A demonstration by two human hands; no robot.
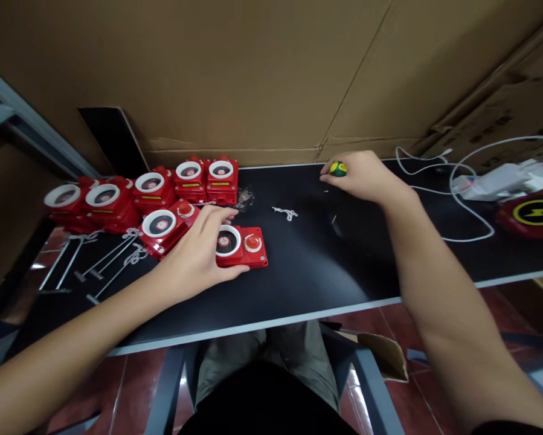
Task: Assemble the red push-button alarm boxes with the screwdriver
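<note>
My left hand point(203, 251) holds a red device point(253, 257) flat on the black tabletop point(298, 275), its thumb along the near side and its fingers over the left part. The device has a white ring round a dark disc and a red button. Near the table's back edge, my right hand point(359, 174) is closed round a green and yellow handle point(338, 169); the rest of that tool is hidden. Between the hands lies a small white tangled cord or chain point(287, 212). Another red device point(162, 226) sits just left of my left hand.
Several more red devices point(151, 184) line the back left. Metal T-shaped rods point(112, 260) with white cords lie at the left. A white cable point(482, 226) and a round red object point(536, 214) are at the right. Cardboard point(253, 78) stands behind.
</note>
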